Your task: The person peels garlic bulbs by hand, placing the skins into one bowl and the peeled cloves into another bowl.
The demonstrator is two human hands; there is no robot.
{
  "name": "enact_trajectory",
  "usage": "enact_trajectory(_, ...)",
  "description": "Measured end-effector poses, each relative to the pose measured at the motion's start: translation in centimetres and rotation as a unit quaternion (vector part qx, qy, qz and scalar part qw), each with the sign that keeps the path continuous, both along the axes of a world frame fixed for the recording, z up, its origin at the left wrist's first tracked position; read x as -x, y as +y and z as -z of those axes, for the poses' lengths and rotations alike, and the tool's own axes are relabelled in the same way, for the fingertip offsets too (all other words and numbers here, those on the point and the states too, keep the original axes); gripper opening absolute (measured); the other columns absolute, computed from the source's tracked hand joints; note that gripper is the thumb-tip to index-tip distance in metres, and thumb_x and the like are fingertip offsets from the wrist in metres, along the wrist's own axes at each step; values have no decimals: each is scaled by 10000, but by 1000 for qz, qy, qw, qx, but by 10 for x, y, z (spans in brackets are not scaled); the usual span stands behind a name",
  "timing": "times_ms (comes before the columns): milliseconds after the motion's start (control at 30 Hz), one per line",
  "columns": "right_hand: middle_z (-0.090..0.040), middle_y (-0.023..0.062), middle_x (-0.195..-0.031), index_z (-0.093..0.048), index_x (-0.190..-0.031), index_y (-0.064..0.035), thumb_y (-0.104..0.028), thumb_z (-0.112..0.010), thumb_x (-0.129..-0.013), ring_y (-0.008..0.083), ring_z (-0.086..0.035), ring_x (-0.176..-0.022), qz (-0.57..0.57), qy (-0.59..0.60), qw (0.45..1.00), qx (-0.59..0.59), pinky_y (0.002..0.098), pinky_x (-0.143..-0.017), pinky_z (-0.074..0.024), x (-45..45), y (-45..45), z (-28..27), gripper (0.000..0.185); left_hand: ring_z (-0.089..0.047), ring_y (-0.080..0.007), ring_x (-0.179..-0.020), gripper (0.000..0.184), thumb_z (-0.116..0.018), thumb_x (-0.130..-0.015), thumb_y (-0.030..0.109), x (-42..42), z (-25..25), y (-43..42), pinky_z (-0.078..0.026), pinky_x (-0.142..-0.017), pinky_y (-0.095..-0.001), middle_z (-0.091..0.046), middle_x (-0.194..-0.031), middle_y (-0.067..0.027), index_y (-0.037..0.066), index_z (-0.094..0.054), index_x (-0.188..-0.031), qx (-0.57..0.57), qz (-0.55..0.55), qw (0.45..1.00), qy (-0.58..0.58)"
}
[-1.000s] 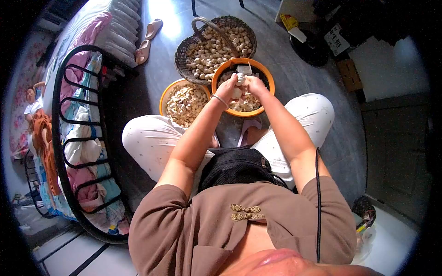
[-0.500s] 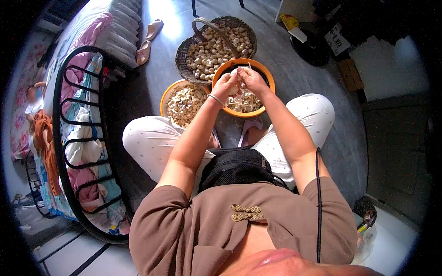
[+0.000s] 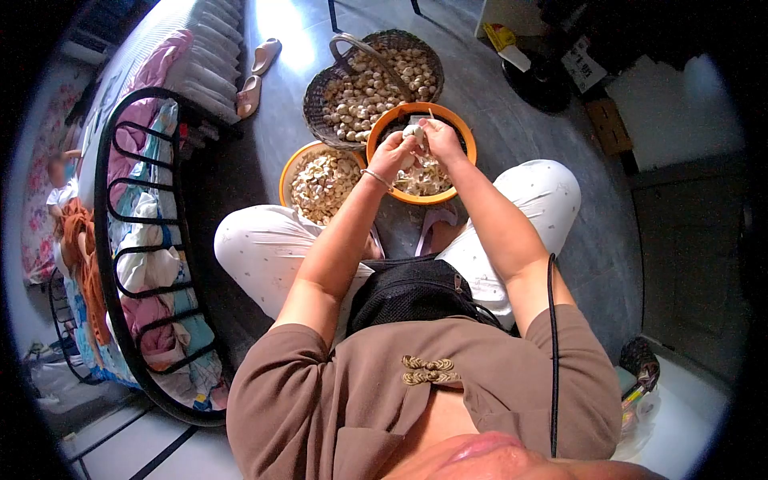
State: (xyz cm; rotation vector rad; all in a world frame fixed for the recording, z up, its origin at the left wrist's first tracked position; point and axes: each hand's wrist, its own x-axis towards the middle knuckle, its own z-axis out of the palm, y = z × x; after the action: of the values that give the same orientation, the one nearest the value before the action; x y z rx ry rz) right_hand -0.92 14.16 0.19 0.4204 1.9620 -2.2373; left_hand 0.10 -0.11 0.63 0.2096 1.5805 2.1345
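1. The wicker basket (image 3: 314, 120) is standing beyond your hands, holding bulbs.
2. The orange-rimmed bowl (image 3: 472, 152) is sitting below them.
3. Your left hand (image 3: 390, 155) is pinching a garlic bulb (image 3: 413, 130), fingers curled.
4. Your right hand (image 3: 441, 142) is bending its fingers beside it; its grip is staying unclear.
5. The garlic bulb is lying between both hands' fingertips, above the bowl.

Brown short-sleeved top (image 3: 504, 376), white trousers (image 3: 538, 200), pale bracelet (image 3: 378, 179)

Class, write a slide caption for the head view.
Left hand and right hand hold pale garlic over an orange-rimmed tub.
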Motion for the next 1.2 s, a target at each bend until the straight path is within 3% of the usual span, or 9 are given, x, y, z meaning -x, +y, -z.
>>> enact_trajectory(33, -604, 16, -844, -572, -1039, -54, -231, -451, -932, 81, -545, -696, 0, 0, 1000, 0, 240, -618, -456, 2, 3, 7, 240, -590, -146, -629, 282, -502, -909, 268, 2, 2, -1, -492, -568, -273, -611, -826, -44, 23, -542, -1042, 0, 0, 1000, 0)
enact_trajectory(133, -620, 30, -892, -556, -1118, -38, -252, -491, -914, 134, -573, -824, -63, 176, 932, -311, 275, -743, -454, 12, 16, 20, 303, -595, -138, -598, 280, -525, -894, 278, 6, 5, -4, -472, -520, -257, -618, -800, -50, 35, -541, -1033, 8, 9, 1000, 4)
enact_trajectory(300, -619, 32, -925, -581, -1079, -60, -333, -537, -887, 123, -549, -850, -106, 52, 982, -149, 277, -783, -437, 1, 7, -19, 337, -588, -97, -584, 286, -554, -865, 336, 9, 0, -15, -410, -460, -207, -622, -749, -8, 68, -541, -966, 188, 29, 981, 30)
enact_trajectory(367, -624, 67, -958, -583, -1080, -67, -349, -531, -878, 141, -566, -882, -238, 71, 953, -175, 281, -807, -433, -5, 6, -29, 351, -588, -95, -585, 290, -551, -866, 341, 12, 2, -18, -404, -449, -210, -624, -752, -9, 65, -539, -954, 197, 45, 978, 60)
enact_trajectory(700, -607, 60, -763, -575, -897, -16, -294, -469, -911, 142, -569, -709, -53, 137, 971, -191, 315, -655, -454, -2, 0, -14, 298, -580, -87, -654, 212, -558, -854, 147, -1, -7, -4, -464, -554, -214, -633, -823, -48, -7, -523, -995, 116, -1, 991, 68)
enact_trajectory(767, -621, 83, -783, -594, -867, -7, -286, -471, -910, 163, -574, -703, -52, 61, 991, -107, 326, -652, -454, 10, 5, 12, 308, -593, -111, -693, 240, -554, -848, 130, 0, -3, -2, -500, -577, -240, -626, -882, -79, -18, -500, -1029, 86, 1, 994, 72)
enact_trajectory(1033, -628, 132, -1020, -601, -1097, -97, -330, -519, -880, 245, -609, -883, -77, 102, 906, -403, 362, -803, -460, 12, 12, 23, 329, -604, -138, -724, 252, -555, -798, 70, 11, 10, -9, -542, -591, -269, -597, -930, -108, -27, -463, -1011, 110, -27, 991, 73)
enact_trajectory(1133, -618, 50, -906, -540, -1129, -67, -364, -565, -859, 112, -554, -738, -140, 51, 968, -203, 271, -688, -455, 5, 5, -11, 403, -601, -135, -711, 281, -574, -785, 84, 11, 8, -12, -544, -584, -271, -591, -905, -96, -26, -466, -1021, 208, -49, 973, 92)
enact_trajectory(1200, -604, 45, -890, -534, -1099, -68, -367, -556, -866, 99, -536, -720, -174, 61, 962, -201, 264, -673, -450, -3, -2, -18, 380, -591, -122, -650, 277, -587, -784, 111, 12, 5, -13, -521, -555, -264, -594, -835, -83, -25, -492, -1005, 243, -53, 962, 109)
